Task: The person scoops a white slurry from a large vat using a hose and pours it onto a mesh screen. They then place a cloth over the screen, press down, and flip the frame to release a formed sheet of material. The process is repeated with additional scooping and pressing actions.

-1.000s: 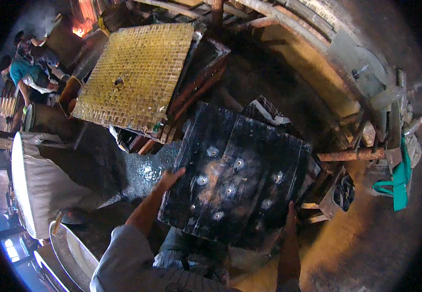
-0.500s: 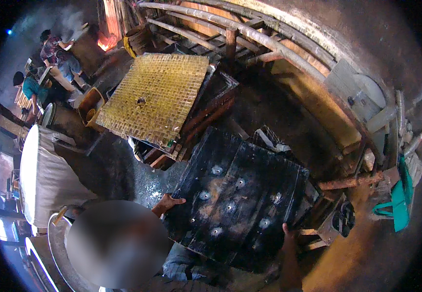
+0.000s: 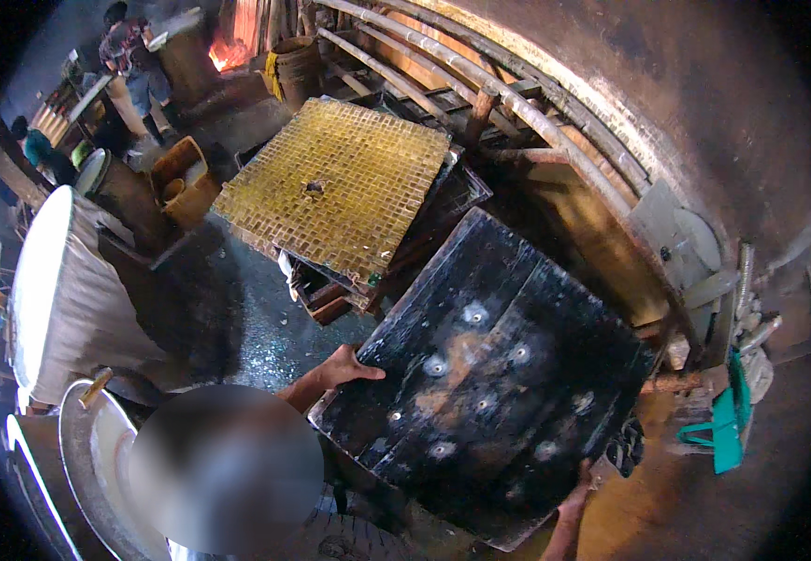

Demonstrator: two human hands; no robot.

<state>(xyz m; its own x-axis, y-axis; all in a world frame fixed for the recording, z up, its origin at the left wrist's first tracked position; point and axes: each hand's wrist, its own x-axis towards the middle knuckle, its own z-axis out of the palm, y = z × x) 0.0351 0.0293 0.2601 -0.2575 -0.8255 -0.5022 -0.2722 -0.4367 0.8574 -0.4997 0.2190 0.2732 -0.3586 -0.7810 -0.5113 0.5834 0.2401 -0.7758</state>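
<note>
A large black wooden board [image 3: 536,309], scuffed and pierced by several pale-rimmed holes, is held tilted in front of me. My left hand [image 3: 351,366] grips its left edge, thumb on the upper face and fingers hidden beneath. At the lower right edge my right hand [image 3: 581,488] is closed on the board, its fingers partly out of sight. Just beyond the board, a yellow woven mat [image 3: 340,178] with a dark hole near its middle lies on a stack of wooden frames [image 3: 330,304].
At left stand a cloth-draped round vessel [image 3: 87,299] and a metal basin [image 3: 78,444] of pale liquid. Two people [image 3: 134,61] work at far left, near a fire [image 3: 228,54]. Long poles [image 3: 480,61] run along the wall; a green dustpan-like object [image 3: 728,421] is at right.
The board has risen nearer to me and tilted, with both hands still on it. My view has shifted, moving the mat and stack rightward in the picture.
</note>
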